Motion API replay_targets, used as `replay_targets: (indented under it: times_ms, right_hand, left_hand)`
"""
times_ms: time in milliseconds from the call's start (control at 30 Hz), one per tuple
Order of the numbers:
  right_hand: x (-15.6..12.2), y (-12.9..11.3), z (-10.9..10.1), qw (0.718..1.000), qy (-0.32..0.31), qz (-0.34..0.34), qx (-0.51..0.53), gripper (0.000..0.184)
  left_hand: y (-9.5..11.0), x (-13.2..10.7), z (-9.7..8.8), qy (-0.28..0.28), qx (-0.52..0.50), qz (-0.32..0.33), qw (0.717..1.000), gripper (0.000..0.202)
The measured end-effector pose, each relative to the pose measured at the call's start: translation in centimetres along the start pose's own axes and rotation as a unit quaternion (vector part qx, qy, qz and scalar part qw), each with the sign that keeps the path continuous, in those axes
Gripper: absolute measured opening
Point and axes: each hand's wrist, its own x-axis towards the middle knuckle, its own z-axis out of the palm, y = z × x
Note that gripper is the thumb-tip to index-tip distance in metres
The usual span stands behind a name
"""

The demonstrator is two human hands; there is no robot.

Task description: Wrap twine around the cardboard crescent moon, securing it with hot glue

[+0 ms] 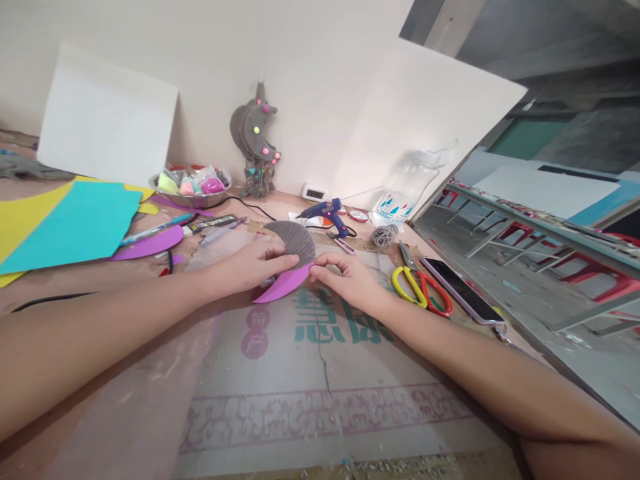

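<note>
A purple crescent moon cut-out [285,285] is held up over the plastic-covered work surface. Its upper part is wrapped in grey yarn [300,241], while the lower tip is bare purple. My left hand [263,264] grips the crescent from its inner side, thumb lying over the wrapped part. At the outer edge, where the wrapping meets the purple, my right hand [345,279] has thumb and forefinger pinched together. Whether it holds the edge or a yarn strand is too small to tell. A ball of grey yarn [384,236] lies beyond my right hand.
Yellow-and-red scissors [423,288] and a phone [465,291] lie right. Behind are a blue glue gun [327,213], a glass jar [407,187], a small digital clock [314,193], a metal bowl [193,197] and a hanging moon ornament [255,137]. Coloured sheets [75,227] lie left.
</note>
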Motion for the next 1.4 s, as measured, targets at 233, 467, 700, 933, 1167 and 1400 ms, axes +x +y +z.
replay_targets:
  times_ms: [233,467,700,933,1167,1400]
  right_hand:
    - [0.3,-0.06,0.01,1.0,-0.015,0.013,0.018,0.02]
    - [0.25,0.16,0.03,0.998,-0.022,0.01,0.06,0.018]
    - [0.18,-0.21,-0.08,0.996,-0.047,0.009,0.077,0.016]
    - [0.22,-0.1,0.05,0.998,-0.023,-0.001,0.054,0.018]
    - [0.24,0.37,0.04,0.997,-0.023,-0.007,0.067,0.018]
    - [0.52,0.67,-0.02,0.998,0.039,0.055,0.021,0.017]
  left_hand:
    - [-0.01,0.08,0.14,-0.017,0.0,0.018,1.0,0.038]
    - [-0.19,0.18,0.24,-0.011,0.053,0.019,0.998,0.041]
    - [0.06,0.02,0.28,0.008,0.061,0.003,0.998,0.039]
    - [0.01,0.02,0.25,0.016,0.069,0.004,0.998,0.04]
    - [0.68,-0.17,0.09,0.018,0.033,-0.008,0.999,0.036]
    - [-0.16,-0.23,0.27,0.024,-0.139,-0.076,0.987,0.034]
